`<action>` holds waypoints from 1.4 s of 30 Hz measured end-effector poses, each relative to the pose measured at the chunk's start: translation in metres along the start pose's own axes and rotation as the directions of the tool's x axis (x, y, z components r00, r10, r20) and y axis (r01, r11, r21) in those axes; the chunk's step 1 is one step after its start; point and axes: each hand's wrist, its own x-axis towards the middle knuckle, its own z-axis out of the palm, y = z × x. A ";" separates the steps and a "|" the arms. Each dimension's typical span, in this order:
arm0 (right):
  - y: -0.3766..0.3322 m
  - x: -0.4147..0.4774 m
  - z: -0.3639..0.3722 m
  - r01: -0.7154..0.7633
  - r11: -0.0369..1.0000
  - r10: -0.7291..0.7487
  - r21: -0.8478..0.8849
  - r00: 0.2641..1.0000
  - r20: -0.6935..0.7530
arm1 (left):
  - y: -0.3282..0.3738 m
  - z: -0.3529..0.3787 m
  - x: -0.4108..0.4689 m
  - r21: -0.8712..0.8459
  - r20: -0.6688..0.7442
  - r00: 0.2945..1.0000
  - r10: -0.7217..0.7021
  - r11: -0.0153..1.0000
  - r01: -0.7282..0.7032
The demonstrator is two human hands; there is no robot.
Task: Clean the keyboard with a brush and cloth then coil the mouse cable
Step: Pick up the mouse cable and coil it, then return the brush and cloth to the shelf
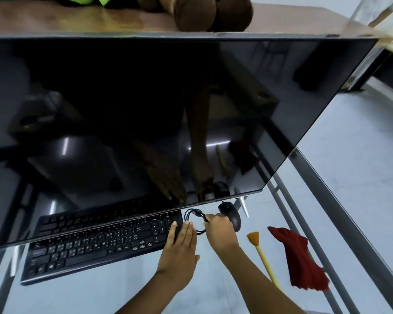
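A black keyboard (95, 245) lies on the glass desk, its far edge under the monitor. Right of it sits a black mouse (230, 213) with its black cable (192, 215) gathered in a small coil. My right hand (218, 230) pinches the coil at its right side, beside the mouse. My left hand (183, 241) lies flat with fingers stretched over the keyboard's right end, touching the coil's lower left. A yellow-handled brush (262, 257) with orange bristles and a red cloth (300, 259) lie on the glass to the right.
A large dark monitor (145, 109) fills most of the view and overhangs the keyboard; its stand foot (243, 206) is behind the mouse. The desk's metal frame rail (340, 234) runs along the right. A wooden surface with brown round objects (204, 12) is beyond.
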 end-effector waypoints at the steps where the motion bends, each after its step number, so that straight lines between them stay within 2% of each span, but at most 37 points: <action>1: -0.001 -0.002 0.001 -0.003 1.000 0.003 -0.025 1.000 0.008 | 0.000 0.000 0.001 0.008 0.006 1.000 0.001 1.000 -0.001; 6: -0.003 -0.008 0.004 0.052 0.995 -0.052 -0.080 0.999 -0.001 | -0.001 -0.001 0.002 0.050 0.048 0.999 0.018 0.999 -0.020; 11: -0.002 -0.009 -0.001 -0.023 0.997 0.026 0.067 0.998 -0.051 | -0.005 -0.005 0.003 0.013 0.036 0.999 0.015 1.000 -0.015; 23: 0.010 -0.017 -0.005 -0.051 0.989 0.052 0.141 0.999 -0.005 | -0.007 -0.010 0.007 -0.006 0.097 0.995 0.031 1.000 -0.030; 28: 0.017 -0.027 -0.015 -0.036 0.979 0.052 0.202 0.996 -0.074 | 0.000 -0.013 0.009 -0.027 0.060 0.997 0.054 0.998 -0.052; 35: 0.082 -0.054 -0.054 -0.129 0.947 0.201 0.296 0.952 -0.230 | 0.046 -0.042 0.032 -0.202 -0.078 0.992 0.100 0.973 -0.113; 38: 0.130 -0.066 -0.064 -0.242 0.923 0.320 0.299 0.914 -0.250 | 0.076 -0.054 0.044 -0.318 -0.020 0.998 0.059 0.946 -0.062; 42: 0.190 -0.079 -0.057 -0.435 0.843 0.499 0.316 0.852 -0.158 | 0.119 -0.057 0.062 -0.488 0.136 0.989 -0.053 0.865 0.114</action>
